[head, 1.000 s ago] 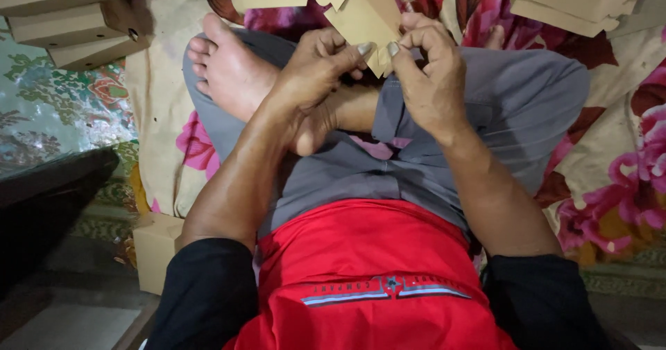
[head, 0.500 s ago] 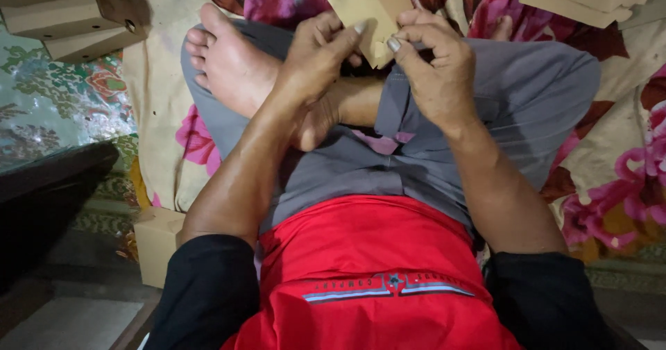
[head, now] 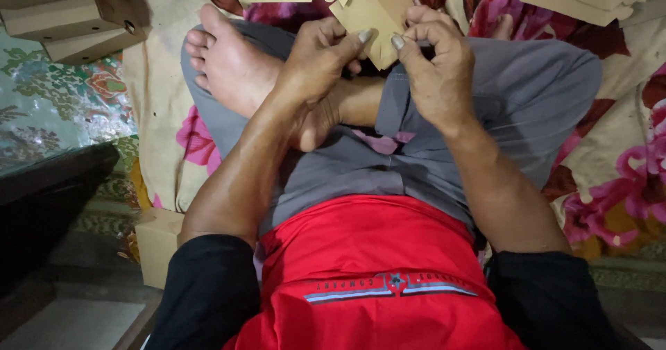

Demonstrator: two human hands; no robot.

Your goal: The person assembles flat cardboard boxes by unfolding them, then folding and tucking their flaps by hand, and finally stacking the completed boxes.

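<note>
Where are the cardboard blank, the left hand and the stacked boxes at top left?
cardboard blank [head: 378, 13], head view, middle of its flat panel.
left hand [head: 316, 62], head view, back of the hand.
stacked boxes [head: 59, 17], head view, side of the middle box.

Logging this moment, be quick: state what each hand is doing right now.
Left hand: closed, pinching the lower edge of the flat cardboard box blank.
Right hand: closed, pinching the same cardboard box blank beside it.

Cardboard boxes [head: 62, 13] on floral blanket [head: 617, 183]
</note>
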